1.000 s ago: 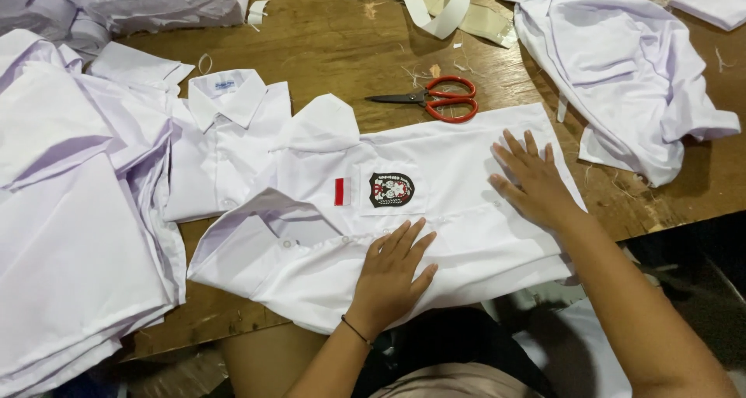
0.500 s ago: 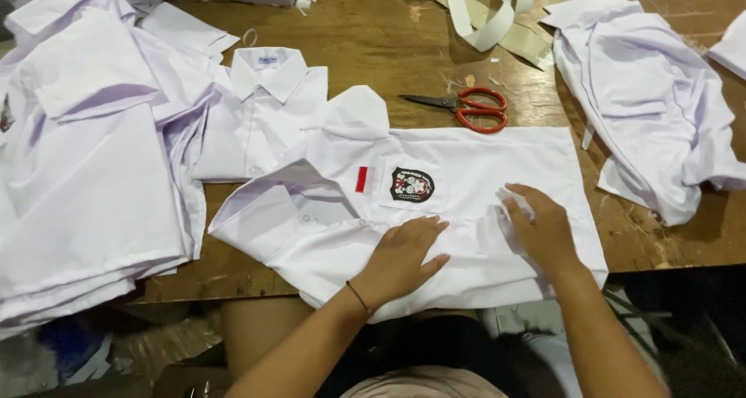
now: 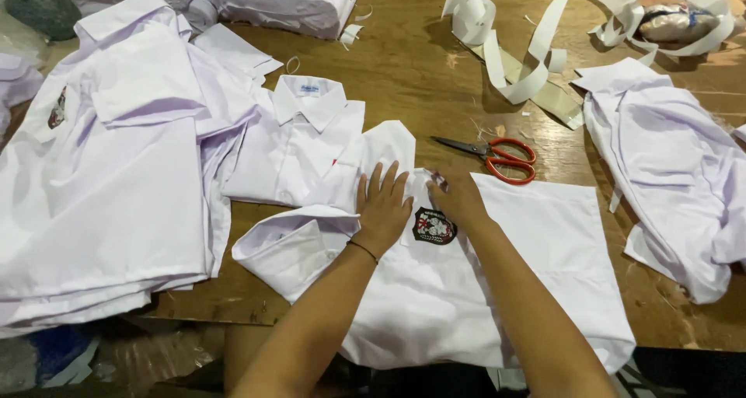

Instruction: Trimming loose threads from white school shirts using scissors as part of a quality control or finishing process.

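From the head view, a white shirt [image 3: 497, 289] lies flat on the wooden counter [image 3: 404, 79], its long axis running left to right in front of the person, collar end to the left. The left hand [image 3: 382, 204] rests flat on it, fingers spread, just left of the dark chest badge [image 3: 434, 225]. The right hand [image 3: 458, 197] sits just above the badge, fingers pinched together on a bit of cloth. Red-handled scissors [image 3: 497, 157] lie near, beyond the right hand.
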